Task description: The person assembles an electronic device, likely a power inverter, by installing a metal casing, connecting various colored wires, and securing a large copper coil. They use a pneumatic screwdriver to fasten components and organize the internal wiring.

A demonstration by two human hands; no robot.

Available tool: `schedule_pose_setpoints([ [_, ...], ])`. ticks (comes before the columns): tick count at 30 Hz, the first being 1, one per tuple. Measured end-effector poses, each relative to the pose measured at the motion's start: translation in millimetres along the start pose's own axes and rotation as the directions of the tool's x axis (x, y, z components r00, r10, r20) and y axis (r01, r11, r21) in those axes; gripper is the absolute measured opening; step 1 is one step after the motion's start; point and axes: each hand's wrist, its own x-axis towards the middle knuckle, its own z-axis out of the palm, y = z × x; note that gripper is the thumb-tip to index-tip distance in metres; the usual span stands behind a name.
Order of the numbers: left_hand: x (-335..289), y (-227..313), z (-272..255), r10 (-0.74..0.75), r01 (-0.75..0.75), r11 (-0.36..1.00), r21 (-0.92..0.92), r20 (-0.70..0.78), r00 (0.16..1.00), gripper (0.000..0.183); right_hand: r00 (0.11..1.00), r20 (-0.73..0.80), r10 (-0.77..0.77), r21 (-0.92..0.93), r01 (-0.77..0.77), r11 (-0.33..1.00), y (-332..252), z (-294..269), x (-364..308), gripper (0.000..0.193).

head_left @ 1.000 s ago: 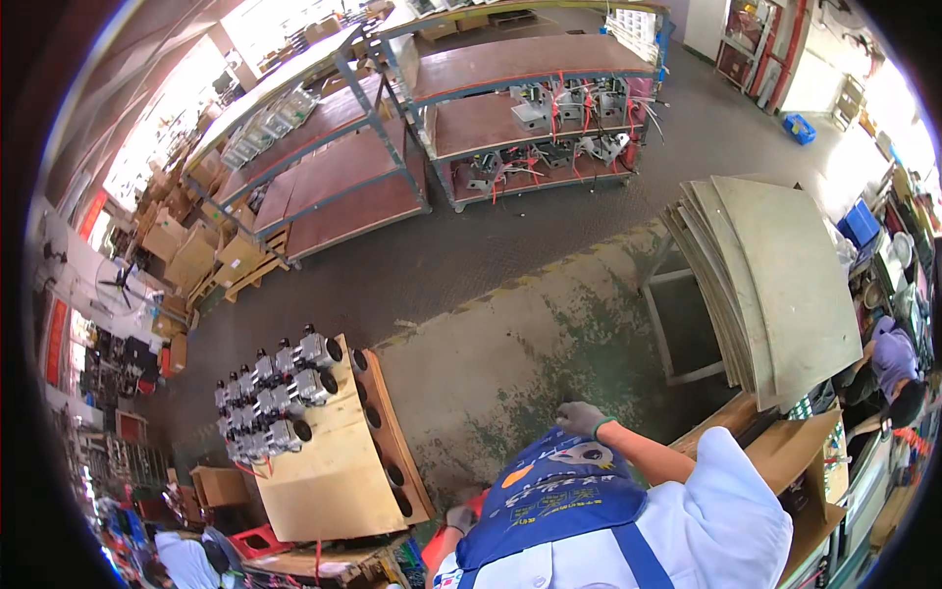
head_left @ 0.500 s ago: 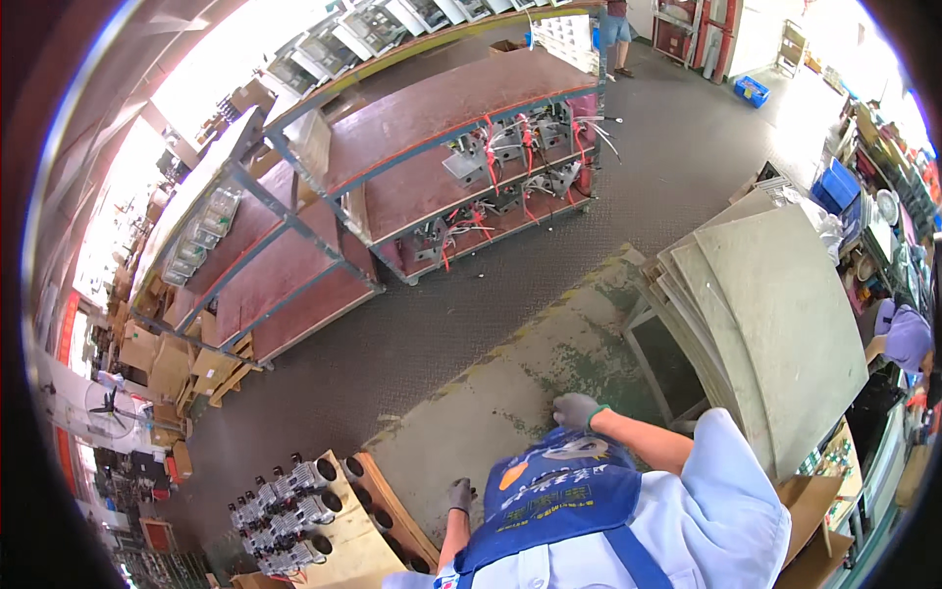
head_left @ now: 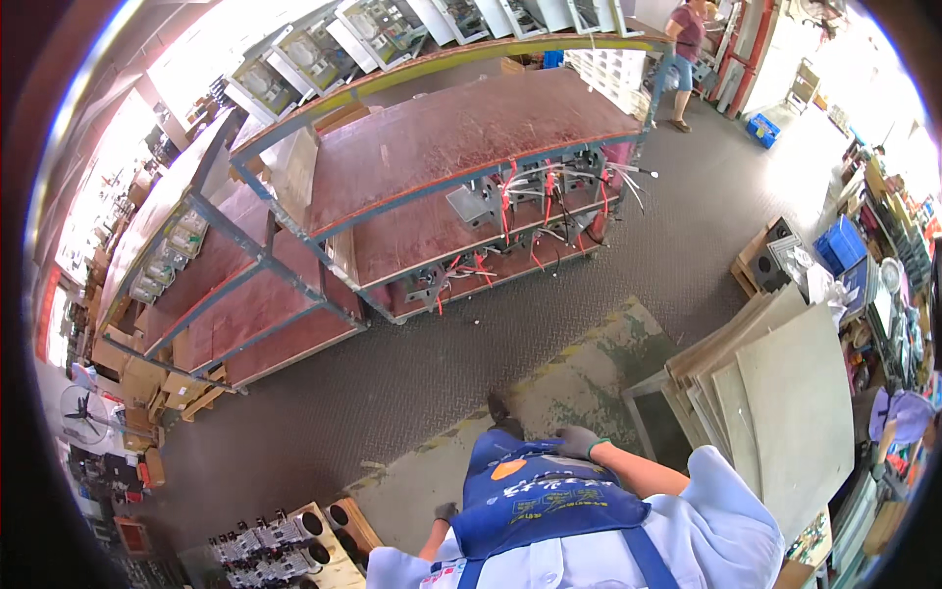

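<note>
Where left hand (head_left: pixel 446 511) and right hand (head_left: pixel 579 443) flank it, blue apron (head_left: pixel 564 506), printed; grips unclear.

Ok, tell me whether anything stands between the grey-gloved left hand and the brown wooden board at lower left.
Nothing visible does: between the left hand and the brown wooden board, the view shows only scuffed grey floor. How their heights compare can't be told from here.

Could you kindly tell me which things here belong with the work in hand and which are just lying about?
In use: worn blue apron, nearest the gloved left hand and right hand.
Lying about: brown shelves; stacked panels; black fan.
</note>
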Motion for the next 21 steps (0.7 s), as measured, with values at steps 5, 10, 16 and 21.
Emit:
schedule_pose_setpoints([
  [5, 157.1, 39.0, -140.4, 0.106, -0.112, 0.979, -0.173, -0.045, 0.993, 0.020, 0.981, -0.110, 0.158, 0.037, -0.155, 0.987, -6.2, -73.5, 37.0, 0.047],
  [10, 330.0, 89.6, -298.1, -0.180, 0.082, 0.909, -0.409, -0.208, 0.961, 0.030, 0.904, -0.315, 0.288, 0.236, -0.219, 0.947, -9.9, -143.4, 96.0, 0.048],
  [16, 455.9, 338.4, -438.5, 0.148, -0.223, 0.765, -0.605, -0.172, 0.974, 0.031, 0.844, -0.294, 0.448, 0.372, -0.330, 0.867, 23.7, -192.4, 131.2, 0.044],
  [21, 575.0, 415.0, -516.5, 0.059, -0.277, 0.786, -0.552, -0.379, 0.924, 0.042, 0.886, -0.361, 0.292, 0.298, -0.187, 0.936, 37.6, -270.9, 224.9, 0.042],
])
